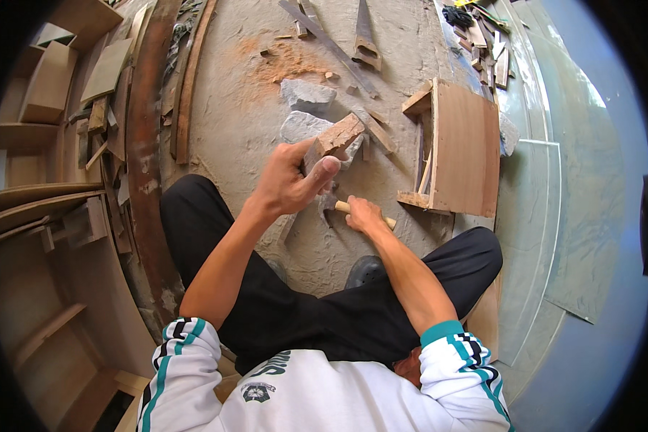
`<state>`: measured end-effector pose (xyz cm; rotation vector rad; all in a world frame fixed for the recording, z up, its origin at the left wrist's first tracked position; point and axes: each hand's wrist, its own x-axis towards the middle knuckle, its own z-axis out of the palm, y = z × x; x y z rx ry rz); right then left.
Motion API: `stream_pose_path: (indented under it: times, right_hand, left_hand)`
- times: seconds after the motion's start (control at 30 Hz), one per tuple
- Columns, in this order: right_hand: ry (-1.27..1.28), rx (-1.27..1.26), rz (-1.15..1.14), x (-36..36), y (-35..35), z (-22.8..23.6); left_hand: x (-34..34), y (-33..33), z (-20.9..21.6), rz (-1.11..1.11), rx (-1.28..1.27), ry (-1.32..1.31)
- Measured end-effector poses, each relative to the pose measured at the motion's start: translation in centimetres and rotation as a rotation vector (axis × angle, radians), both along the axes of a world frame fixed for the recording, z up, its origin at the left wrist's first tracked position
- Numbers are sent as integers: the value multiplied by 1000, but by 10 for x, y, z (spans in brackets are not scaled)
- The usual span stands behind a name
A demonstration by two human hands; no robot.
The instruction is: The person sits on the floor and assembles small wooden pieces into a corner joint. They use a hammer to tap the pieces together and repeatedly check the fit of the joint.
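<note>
My left hand (288, 176) is closed around a short, rough-ended brown wood block (336, 137), raised over the floor and tilted up to the right. My right hand (366, 214) grips a hammer by its pale wooden handle (343, 207). The dark hammer head (327, 201) is low, near the floor, just below the block. Beyond the left hand lie grey chunks of broken concrete (307, 95), partly covered by the block and fingers. The hidden underside of the block cannot be made out.
A handsaw (366, 47) and a long wood strip (327, 47) lie ahead, beside orange sawdust (288, 61). An open wooden box (464, 147) stands at right, near glass sheets (529, 216). Wooden cabinet frames (43, 288) and planks line the left. Scraps (482, 50) pile far right.
</note>
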<state>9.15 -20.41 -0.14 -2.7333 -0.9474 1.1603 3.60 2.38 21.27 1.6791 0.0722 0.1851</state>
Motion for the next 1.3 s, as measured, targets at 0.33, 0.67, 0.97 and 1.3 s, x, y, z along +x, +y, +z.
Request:
stream_pose_path:
  times: [0.33, 0.67, 0.97, 1.3]
  right_hand:
    - [199, 890, -470, 61, 72, 215]
    - [79, 1216, -166, 43, 44, 259]
    - [51, 1197, -56, 33, 44, 236]
    - [-91, 1365, 63, 32, 45, 246]
  left_hand:
    - [-10, 3, 2, -132, -406, 101]
    - [-5, -11, 4, -165, -489, 103]
    - [-5, -13, -2, -64, -189, -69]
    - [-4, -12, -2, 184, 309, -580]
